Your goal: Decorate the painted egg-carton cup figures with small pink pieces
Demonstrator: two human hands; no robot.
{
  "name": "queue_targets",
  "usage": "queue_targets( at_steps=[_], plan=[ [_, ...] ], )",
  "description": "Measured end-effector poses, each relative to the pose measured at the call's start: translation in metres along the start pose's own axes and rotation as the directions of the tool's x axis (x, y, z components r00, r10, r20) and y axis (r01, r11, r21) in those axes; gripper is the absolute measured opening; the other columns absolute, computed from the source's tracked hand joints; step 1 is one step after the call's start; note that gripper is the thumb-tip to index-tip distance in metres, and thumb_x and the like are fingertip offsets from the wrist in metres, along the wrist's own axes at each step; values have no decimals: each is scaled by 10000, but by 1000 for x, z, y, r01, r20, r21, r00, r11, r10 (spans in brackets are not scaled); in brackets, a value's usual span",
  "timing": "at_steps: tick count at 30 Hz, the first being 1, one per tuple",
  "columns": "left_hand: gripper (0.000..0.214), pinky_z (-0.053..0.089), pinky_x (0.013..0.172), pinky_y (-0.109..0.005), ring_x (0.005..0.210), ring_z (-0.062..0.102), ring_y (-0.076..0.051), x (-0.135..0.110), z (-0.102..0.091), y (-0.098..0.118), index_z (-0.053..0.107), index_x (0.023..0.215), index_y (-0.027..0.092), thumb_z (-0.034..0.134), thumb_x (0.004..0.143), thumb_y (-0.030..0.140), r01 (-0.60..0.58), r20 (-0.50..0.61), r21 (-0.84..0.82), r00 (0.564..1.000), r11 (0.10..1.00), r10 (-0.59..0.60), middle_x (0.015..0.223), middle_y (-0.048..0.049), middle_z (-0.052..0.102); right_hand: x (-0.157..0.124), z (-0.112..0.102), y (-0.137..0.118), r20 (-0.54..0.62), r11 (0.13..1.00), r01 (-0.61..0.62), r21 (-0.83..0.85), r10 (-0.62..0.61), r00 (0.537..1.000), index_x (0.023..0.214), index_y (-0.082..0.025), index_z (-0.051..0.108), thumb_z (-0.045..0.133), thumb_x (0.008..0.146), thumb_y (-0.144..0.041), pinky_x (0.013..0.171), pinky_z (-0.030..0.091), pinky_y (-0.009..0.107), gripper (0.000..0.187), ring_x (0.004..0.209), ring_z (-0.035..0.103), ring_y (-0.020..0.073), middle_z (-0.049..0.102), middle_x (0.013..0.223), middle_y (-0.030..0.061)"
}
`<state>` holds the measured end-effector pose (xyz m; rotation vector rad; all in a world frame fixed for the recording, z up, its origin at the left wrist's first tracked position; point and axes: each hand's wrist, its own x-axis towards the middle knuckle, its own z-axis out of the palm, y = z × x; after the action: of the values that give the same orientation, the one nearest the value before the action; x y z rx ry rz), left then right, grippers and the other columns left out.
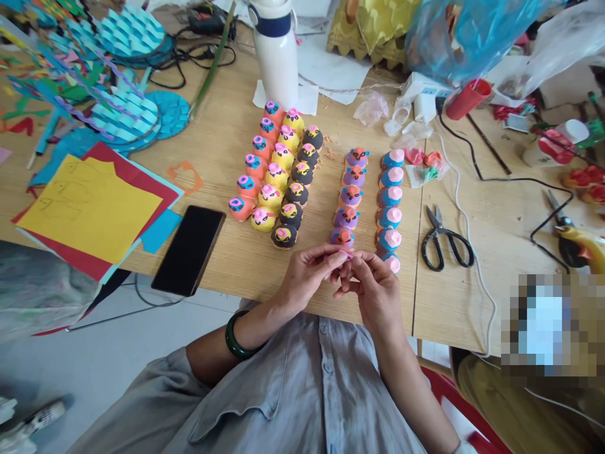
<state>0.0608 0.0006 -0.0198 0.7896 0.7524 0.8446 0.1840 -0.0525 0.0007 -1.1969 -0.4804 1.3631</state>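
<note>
My left hand (pixel 309 272) and my right hand (pixel 371 287) meet at the near edge of the wooden table (pixel 222 151). Their fingertips pinch a small pink piece of clay (pixel 346 255) between them. Just beyond the fingers stand rows of small painted clay figures: a purple row (pixel 350 197), a blue row with pink tops (pixel 391 198), and orange (pixel 255 169), yellow (pixel 276 170) and black (pixel 297 189) rows to the left. My left wrist wears a green bangle (pixel 235 340).
A black phone (pixel 189 250) lies near the table edge at left, beside yellow and red paper sheets (pixel 94 208). Black scissors (pixel 444 239) lie at right, with cables, a glue gun (pixel 583 243) and a red cup (pixel 467 98). A white bottle (pixel 276 47) stands behind the figures.
</note>
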Motion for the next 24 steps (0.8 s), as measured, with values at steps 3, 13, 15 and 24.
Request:
queue_targets(
  at_steps=[3,13,15,24],
  plan=[
    [233,429,501,-175,540,529,-61,0,0,0,789,907,166,768,849,391,-5,-15,29,1000,1000,5,624,16,649,-1,0,1,28,1000,-12,-1,12,1000,974,-202,692,775,846,-365,467,603,233,224,552,643,114,682,681,-33],
    [268,460,522,-187,568,562,-70,0,-2,-2,801,980,173,820,791,362,33,40,22,999,999,-33,694,5,679,-2,-3,2,-13,1000,19,-19,-20,1000,853,-193,690,754,864,-378,508,623,262,196,534,634,111,666,672,-27],
    [263,457,523,-189,579,568,-75,0,-2,-2,797,962,165,815,796,368,31,25,22,999,999,-32,691,2,678,-2,-2,2,-5,1000,20,-20,-20,1000,855,-194,693,754,865,-374,496,618,257,190,532,630,109,667,673,-26],
    [225,430,512,-191,548,548,-70,-2,-2,2,784,880,157,788,824,375,5,-14,27,1000,1000,-4,626,11,659,-3,1,0,17,999,-10,-36,11,1000,867,-199,693,771,846,-376,449,594,233,194,511,605,99,675,668,-30]
  ],
)
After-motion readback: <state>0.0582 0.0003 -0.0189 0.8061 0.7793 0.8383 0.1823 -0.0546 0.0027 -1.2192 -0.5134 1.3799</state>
